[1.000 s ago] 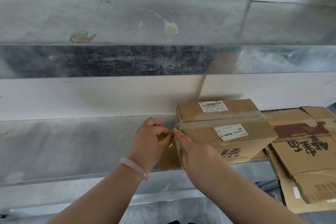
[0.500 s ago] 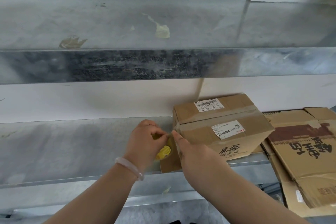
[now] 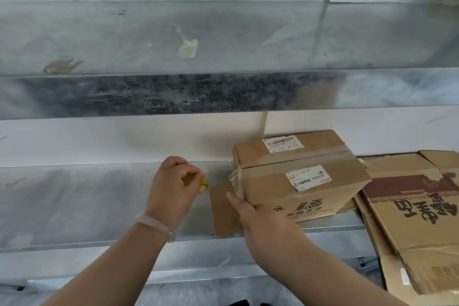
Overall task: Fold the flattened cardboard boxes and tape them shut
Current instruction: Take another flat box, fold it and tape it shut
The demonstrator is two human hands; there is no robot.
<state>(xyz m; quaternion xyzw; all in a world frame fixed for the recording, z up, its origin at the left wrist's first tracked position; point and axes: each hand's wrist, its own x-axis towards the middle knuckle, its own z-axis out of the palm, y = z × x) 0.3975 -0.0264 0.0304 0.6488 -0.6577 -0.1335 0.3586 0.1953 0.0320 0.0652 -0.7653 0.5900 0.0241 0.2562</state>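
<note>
The right hand [image 3: 258, 221] grips the brown labelled cardboard box [image 3: 310, 196], seemingly taped shut already; the left hand [image 3: 171, 189] pinches a small yellow tool [image 3: 203, 185]; flattened brown cardboard boxes [image 3: 409, 206] right of both hands await folding.

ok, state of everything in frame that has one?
box: folded up, top seam taped, sitting on the shelf.
left hand: curled, pinching a small yellow object.
right hand: gripping the box's near-left corner.
flattened boxes: flat, unfolded, stacked at right.
cardboard sheet: lying flat under the box.
</note>
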